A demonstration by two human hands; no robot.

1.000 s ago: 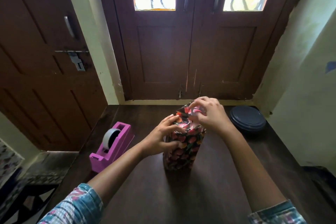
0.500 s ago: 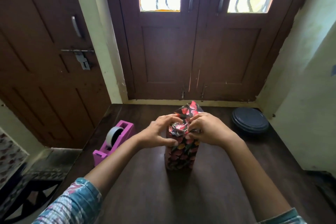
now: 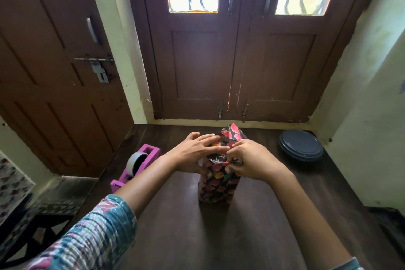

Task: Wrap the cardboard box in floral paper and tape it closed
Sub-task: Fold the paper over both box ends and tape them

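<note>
The box (image 3: 215, 193) is standing upright on the table (image 3: 197, 237), about midway between the left and right edges and nearer the far edge than the near one. The floral paper (image 3: 219, 173) is covering every side that shows, with no cardboard showing.

The left hand (image 3: 195, 153) is pressing down on the paper at the top of the box. Its fingers (image 3: 210, 138) are lying fairly straight and spread across the top, not clenched, and the thumb is running down the box's left side. The right hand (image 3: 249, 160) is pinching a crinkled fold of paper at the top's near right corner, with its fingers (image 3: 235, 165) curling tight on it.

A pointed flap (image 3: 233, 135) is sticking up at the far side of the top, behind both hands. Glare is hiding the top, so I cannot tell whether tape is on it.

A pink tape dispenser (image 3: 151, 153) is sitting at the table's left edge, well apart from the box, with a tape roll (image 3: 134, 160) loaded in it. A dark round lid (image 3: 301, 148) is lying flat in the far right corner. A patterned sleeve (image 3: 94, 241) is covering the left forearm over the near left corner. Brown doors (image 3: 236, 68) are standing behind the far edge.
</note>
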